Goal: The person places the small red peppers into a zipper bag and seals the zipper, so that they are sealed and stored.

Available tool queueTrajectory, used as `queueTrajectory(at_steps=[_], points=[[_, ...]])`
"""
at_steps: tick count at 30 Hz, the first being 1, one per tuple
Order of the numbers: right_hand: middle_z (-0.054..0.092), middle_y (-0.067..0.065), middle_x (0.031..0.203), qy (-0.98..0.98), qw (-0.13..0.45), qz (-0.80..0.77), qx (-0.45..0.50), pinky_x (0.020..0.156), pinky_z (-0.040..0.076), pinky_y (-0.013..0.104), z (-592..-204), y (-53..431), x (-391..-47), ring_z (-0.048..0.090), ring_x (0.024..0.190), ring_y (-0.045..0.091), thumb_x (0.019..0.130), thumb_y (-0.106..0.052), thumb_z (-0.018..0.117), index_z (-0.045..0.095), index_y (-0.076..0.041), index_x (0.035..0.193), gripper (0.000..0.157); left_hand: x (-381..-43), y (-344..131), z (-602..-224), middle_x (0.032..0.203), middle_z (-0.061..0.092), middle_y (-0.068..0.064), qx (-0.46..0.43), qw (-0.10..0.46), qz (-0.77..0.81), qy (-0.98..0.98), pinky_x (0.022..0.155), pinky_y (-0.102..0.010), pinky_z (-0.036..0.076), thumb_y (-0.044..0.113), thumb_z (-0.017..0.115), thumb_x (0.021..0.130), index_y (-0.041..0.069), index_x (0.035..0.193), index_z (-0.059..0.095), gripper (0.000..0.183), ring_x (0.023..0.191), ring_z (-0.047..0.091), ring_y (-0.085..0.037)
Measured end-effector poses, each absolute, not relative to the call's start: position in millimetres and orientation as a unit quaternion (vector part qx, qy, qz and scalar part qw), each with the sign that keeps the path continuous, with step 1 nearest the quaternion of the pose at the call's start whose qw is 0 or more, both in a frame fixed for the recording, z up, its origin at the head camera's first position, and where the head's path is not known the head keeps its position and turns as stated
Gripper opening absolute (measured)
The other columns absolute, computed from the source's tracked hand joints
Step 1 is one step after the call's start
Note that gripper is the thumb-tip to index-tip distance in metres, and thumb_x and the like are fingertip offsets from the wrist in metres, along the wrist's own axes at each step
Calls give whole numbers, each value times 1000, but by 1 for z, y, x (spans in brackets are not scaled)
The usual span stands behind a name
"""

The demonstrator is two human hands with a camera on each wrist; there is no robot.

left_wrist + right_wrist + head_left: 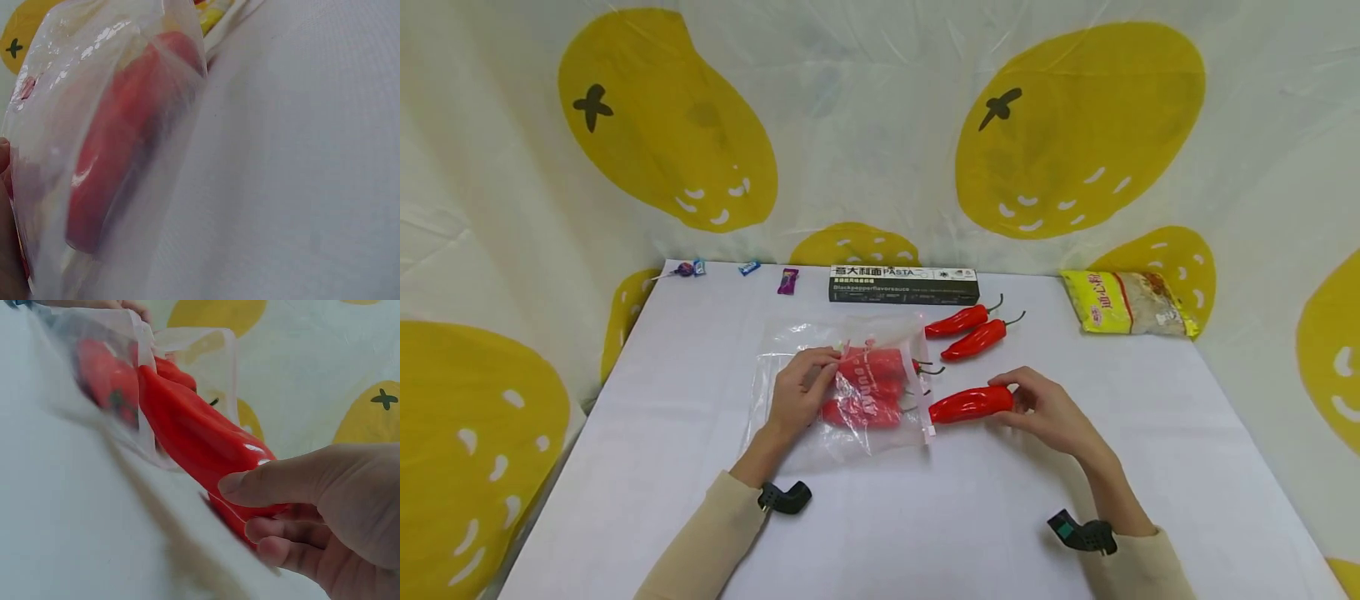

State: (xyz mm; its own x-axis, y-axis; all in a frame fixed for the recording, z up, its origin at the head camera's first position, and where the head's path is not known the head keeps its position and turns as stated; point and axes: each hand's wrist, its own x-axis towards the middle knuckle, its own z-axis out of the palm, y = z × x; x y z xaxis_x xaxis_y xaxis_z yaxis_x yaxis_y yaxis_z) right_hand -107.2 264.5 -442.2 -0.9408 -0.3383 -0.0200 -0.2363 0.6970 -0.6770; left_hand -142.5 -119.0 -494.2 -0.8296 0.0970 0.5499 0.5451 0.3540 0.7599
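Note:
My right hand (1043, 410) holds a glossy red chili pepper (970, 405) near its stem end, thumb on one side and fingers on the other. That pepper's tip (147, 378) is at the mouth of a clear zip bag (820, 454) with pink print. My left hand (799, 390) grips the bag from its left part. Several red peppers (861, 412) lie inside it, their stems toward the mouth; the plastic blurs them. In the left wrist view, one bagged pepper (119, 144) shows through the film, and only the edge of my left hand (9, 237) appears.
Two more red peppers (973, 340) lie beyond the bag's mouth. Behind them stands a dark pasta box (904, 290). A yellow bag of food (1105, 302) is at the back right. Small wrapped candies (787, 281) and a lollipop (684, 269) sit at the back left.

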Motion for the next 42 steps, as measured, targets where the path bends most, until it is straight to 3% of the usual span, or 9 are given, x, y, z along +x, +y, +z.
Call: queueTrajectory(at_steps=[6,12,19,28,34,39,42], points=[[60,1,110,926,52,-359,-108,67,51,17,-442,271,-115,54,85,18,78,-23,77,58,-20,120,47,-136,-114,-481,105,65,-21,-215,214,-537,-787,101,-32,47,-4,59,86,-4,97,62,11,106,60,-37],[59,3,108,922,39,-378,-70,66,52,17,-452,257,-118,55,83,19,79,-31,75,56,-21,123,50,-136,-116,-482,107,66,-18,-214,206,-527,-797,101,-31,47,-1,59,88,-3,98,62,11,108,60,-34],[60,2,112,904,26,-400,-151,69,55,19,-454,197,-123,59,81,15,78,-19,76,59,-17,122,48,-137,-117,-480,105,66,-19,-221,220,-524,-793,100,-29,47,-4,60,86,-3,97,62,11,106,61,-36],[65,-1,103,885,42,-416,-204,71,55,24,-456,155,-131,60,81,16,76,-21,77,62,-16,117,44,-136,-116,-483,106,66,-16,-213,217,-527,-793,102,-30,46,-2,60,87,-1,98,63,11,108,61,-31],[67,3,105,884,52,-418,-203,71,53,22,-453,170,-141,59,82,16,79,-26,75,63,-16,117,41,-136,-117,-482,106,67,-16,-209,223,-516,-800,100,-31,47,-2,60,87,-1,98,63,12,108,61,-31],[65,7,109,909,-16,-386,-153,71,52,22,-448,202,-160,57,85,17,85,-23,69,62,-15,117,34,-135,-118,-479,105,67,-17,-210,222,-519,-798,100,-33,47,-3,60,86,-2,97,63,12,107,61,-33],[61,9,114,927,-59,-350,-120,74,53,30,-450,223,-173,54,94,21,87,-13,65,62,-12,118,31,-134,-118,-479,106,67,-17,-208,219,-518,-800,100,-33,47,-3,61,86,-2,98,63,12,108,61,-32]])
